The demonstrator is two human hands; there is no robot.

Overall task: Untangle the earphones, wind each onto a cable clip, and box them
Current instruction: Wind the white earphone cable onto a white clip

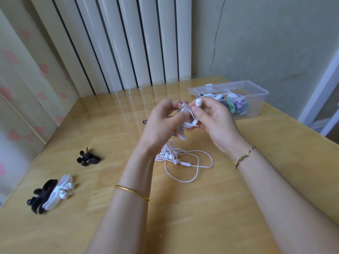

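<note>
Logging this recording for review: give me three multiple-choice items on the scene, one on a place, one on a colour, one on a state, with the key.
1. Where on the table does the clear box stand? A. Far right, at the back. B. Left, beside the spare clips. C. At the near edge.
2. What colour are the loose earphones lying tangled? A. Black. B. White. C. Purple.
3. What are the left hand and right hand doing? A. Resting flat. B. Hanging idle. C. Both holding the wound cable clip.
Key: 1 A, it sits beyond the right hand; 2 B, the tangle is white; 3 C, fingers of both curl round one bundle.
</note>
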